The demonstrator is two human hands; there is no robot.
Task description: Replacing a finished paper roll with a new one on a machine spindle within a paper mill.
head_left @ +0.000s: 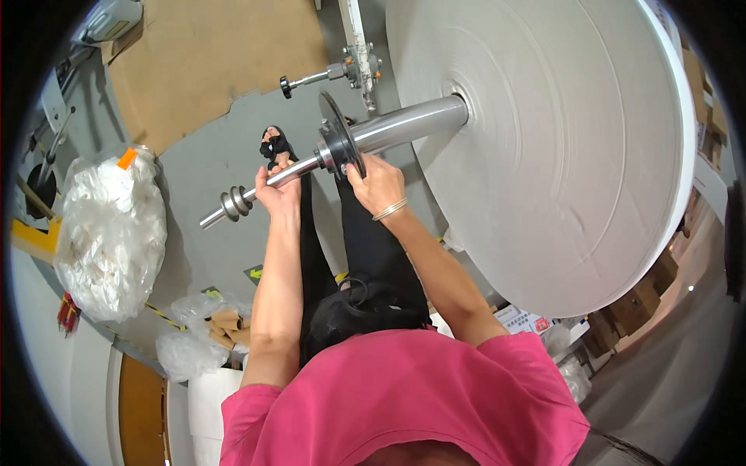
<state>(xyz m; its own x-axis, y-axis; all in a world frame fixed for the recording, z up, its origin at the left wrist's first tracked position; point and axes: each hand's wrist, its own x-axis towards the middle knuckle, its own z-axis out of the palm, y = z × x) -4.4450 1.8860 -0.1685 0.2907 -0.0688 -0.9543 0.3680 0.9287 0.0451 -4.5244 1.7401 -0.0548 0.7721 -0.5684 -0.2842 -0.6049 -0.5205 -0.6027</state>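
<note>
A steel shaft sticks out leftward from the core of a huge white roll, thick near the roll and thinner toward its free end. My left hand is wrapped round the thin part of this shaft. A dark round flange with a bolted hub sits on the shaft between my hands. My right hand grips the flange's near lower edge; its fingertips are partly hidden. Ring-shaped collars sit on the shaft near its free tip, left of my left hand.
Beyond the shaft, a black-knobbed screw projects from a white upright bar. A brown board lies on the grey floor. Clear plastic bundles stand at left, cardboard pieces lie lower left, and boxes sit behind the roll.
</note>
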